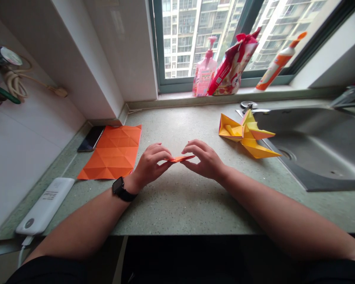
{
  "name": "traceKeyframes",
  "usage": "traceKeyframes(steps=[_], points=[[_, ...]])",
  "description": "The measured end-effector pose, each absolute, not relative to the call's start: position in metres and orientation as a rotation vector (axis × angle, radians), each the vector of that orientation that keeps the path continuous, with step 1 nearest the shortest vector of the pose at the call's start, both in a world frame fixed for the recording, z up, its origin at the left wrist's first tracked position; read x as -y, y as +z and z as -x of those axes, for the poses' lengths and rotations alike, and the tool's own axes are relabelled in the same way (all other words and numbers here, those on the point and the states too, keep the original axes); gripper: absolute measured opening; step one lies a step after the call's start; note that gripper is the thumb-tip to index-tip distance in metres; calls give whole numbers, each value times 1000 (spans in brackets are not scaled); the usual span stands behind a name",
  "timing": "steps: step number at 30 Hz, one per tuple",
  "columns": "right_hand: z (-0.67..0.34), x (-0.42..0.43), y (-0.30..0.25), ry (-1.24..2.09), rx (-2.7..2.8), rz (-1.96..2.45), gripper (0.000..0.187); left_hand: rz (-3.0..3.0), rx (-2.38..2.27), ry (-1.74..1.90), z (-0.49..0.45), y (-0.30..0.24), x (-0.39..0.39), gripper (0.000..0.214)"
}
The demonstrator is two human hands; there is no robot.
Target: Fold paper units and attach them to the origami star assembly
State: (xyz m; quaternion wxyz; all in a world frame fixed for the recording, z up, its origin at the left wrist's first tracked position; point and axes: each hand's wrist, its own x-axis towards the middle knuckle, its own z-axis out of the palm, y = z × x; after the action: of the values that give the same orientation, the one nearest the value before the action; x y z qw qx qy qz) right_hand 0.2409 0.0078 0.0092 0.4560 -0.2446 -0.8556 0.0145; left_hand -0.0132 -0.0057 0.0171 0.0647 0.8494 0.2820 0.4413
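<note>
Over the middle of the counter, a small piece of folded orange paper (180, 159) lies nearly level, its edge towards me. My left hand (152, 161) pinches its left end between thumb and fingers. Around the right end curves my right hand (204, 159), thumb below and fingers above, with a gap between fingertips and paper; whether the thumb touches the underside I cannot tell. Left of my hands lies a creased orange sheet (115, 152). A yellow and orange folded paper model (244, 136), with several pointed flaps, rests to the right, near the sink.
A steel sink (322, 142) is set into the counter (177, 213) on the right. At left are a black phone (91, 139) and a white power bank (45, 205) with a cable. A pink pump bottle (205, 71), red bag (235, 67) and orange-white tube (278, 65) line the windowsill.
</note>
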Motion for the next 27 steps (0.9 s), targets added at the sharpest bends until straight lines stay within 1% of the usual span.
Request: traceKeyframes(steps=[2, 5, 8, 11, 20, 27], points=[[-240, -8, 10, 28, 2145, 579, 4, -2593, -823, 1347, 12, 18, 7, 12], [-239, -8, 11, -8, 2169, 566, 11, -2617, -825, 1384, 9, 19, 8, 5], [-237, -7, 12, -49, 2173, 569, 15, -2638, -816, 1421, 6, 21, 11, 9], [-236, -5, 13, -69, 2176, 560, 15, -2675, -770, 1402, 6, 23, 14, 6], [-247, -18, 10, -55, 2141, 603, 16, -2518, -768, 1446, 11, 26, 16, 11], [-259, -29, 10, 55, 2122, 644, 13, -2336, -835, 1486, 14, 28, 12, 14]])
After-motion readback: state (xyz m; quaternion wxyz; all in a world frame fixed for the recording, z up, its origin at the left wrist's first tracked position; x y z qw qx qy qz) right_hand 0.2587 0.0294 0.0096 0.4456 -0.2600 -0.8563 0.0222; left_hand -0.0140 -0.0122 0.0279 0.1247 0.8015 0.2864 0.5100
